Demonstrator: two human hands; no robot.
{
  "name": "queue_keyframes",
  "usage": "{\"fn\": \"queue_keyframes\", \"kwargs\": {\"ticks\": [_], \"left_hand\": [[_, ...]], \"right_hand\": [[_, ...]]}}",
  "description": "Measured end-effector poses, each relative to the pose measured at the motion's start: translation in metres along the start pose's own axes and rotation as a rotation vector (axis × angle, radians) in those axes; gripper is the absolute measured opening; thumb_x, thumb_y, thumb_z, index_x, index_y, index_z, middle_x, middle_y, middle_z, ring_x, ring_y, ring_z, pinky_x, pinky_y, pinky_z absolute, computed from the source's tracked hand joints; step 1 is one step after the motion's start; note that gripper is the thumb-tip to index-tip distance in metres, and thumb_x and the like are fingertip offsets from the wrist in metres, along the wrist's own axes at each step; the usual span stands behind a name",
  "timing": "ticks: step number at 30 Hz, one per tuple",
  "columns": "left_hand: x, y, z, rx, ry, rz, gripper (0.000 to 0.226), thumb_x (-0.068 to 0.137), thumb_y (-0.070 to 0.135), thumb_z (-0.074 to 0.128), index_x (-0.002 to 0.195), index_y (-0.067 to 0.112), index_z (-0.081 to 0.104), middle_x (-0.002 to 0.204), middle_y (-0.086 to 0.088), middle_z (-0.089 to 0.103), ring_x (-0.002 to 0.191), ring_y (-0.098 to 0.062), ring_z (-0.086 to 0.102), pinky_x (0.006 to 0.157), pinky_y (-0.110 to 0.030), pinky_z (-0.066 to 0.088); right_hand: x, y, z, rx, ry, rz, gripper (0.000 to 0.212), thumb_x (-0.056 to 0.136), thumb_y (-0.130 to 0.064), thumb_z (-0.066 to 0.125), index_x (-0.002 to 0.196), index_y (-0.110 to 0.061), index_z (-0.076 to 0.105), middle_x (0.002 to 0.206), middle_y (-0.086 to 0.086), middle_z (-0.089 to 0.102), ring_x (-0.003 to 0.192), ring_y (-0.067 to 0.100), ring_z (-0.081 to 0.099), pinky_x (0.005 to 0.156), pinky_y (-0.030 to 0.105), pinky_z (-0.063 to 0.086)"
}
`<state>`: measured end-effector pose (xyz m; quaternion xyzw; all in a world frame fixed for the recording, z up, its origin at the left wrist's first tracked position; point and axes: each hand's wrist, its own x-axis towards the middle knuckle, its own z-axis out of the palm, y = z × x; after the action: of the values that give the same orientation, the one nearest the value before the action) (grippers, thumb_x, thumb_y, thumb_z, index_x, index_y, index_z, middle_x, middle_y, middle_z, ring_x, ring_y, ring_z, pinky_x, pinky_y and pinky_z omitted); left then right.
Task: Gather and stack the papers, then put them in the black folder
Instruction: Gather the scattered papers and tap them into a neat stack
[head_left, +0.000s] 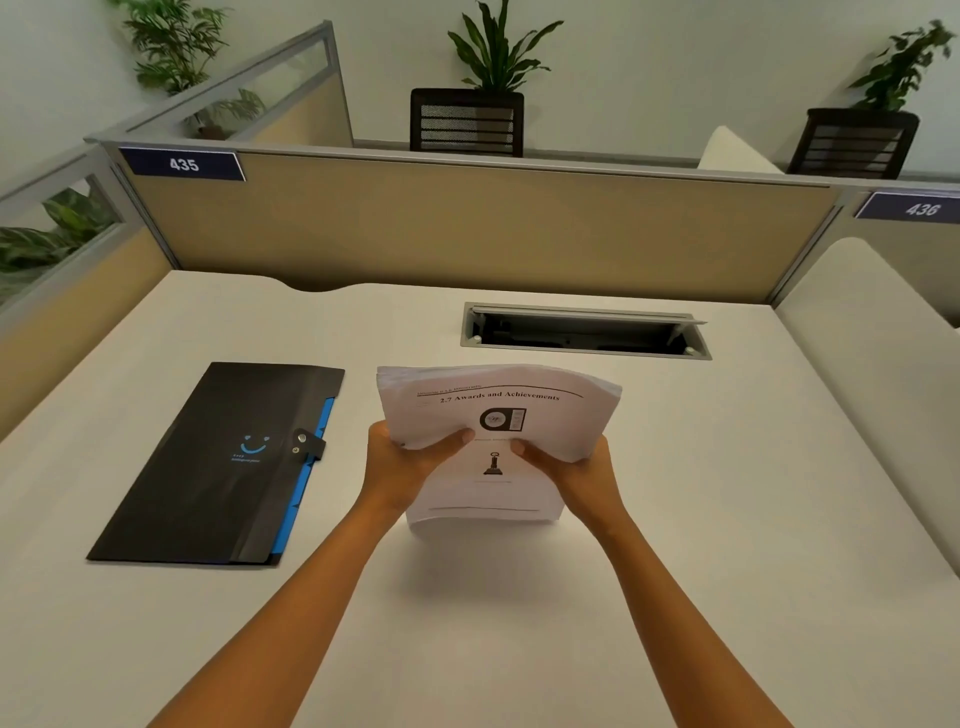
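Note:
A thick stack of white papers (493, 405) stands upright on its lower edge on the desk, its top sheet printed "2.7 Awards and Achievements". My left hand (410, 457) grips the stack's left side, thumb across the front. My right hand (566, 465) grips its right side the same way. The black folder (208, 467) lies flat and closed to the left of the stack, with a blue smiley, a snap strap and a blue edge showing along its right side.
An open cable tray (584, 332) is sunk into the cream desk (519, 623) behind the papers. Beige partition panels (467, 228) close the back and left. A cream divider (872, 338) rises at the right.

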<state>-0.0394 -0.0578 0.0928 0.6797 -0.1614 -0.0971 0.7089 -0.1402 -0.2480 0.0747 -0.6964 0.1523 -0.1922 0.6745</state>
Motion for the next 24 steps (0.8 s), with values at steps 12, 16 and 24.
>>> {"fn": "queue_keyframes", "kwargs": {"ticks": [12,16,24], "left_hand": [[-0.001,-0.025,-0.005,0.058,-0.025,-0.155,0.048,0.056,0.025,0.092,0.095,0.04,0.068,0.09,0.016,0.074,0.088,-0.011,0.07,0.061,-0.018,0.058],[-0.002,-0.034,-0.006,0.092,-0.038,-0.193,0.05,0.062,0.015,0.091,0.097,0.038,0.064,0.09,0.018,0.071,0.087,-0.006,0.069,0.06,-0.015,0.057],[-0.004,-0.046,-0.008,0.112,-0.041,-0.237,0.052,0.061,0.018,0.092,0.097,0.038,0.062,0.093,0.016,0.07,0.089,-0.009,0.067,0.06,-0.016,0.056]], "right_hand": [[-0.008,0.013,-0.001,0.012,-0.041,-0.01,0.048,0.07,-0.028,0.088,0.111,-0.043,0.068,0.111,-0.006,0.074,0.101,0.019,0.072,0.078,0.039,0.062],[-0.011,0.018,0.0,0.007,-0.046,-0.007,0.05,0.071,-0.024,0.087,0.112,-0.044,0.067,0.112,-0.006,0.074,0.101,0.02,0.071,0.078,0.038,0.062],[-0.014,0.03,0.002,0.01,-0.04,0.018,0.048,0.072,-0.022,0.087,0.112,-0.04,0.068,0.112,-0.002,0.074,0.102,0.024,0.071,0.08,0.049,0.061]]}}
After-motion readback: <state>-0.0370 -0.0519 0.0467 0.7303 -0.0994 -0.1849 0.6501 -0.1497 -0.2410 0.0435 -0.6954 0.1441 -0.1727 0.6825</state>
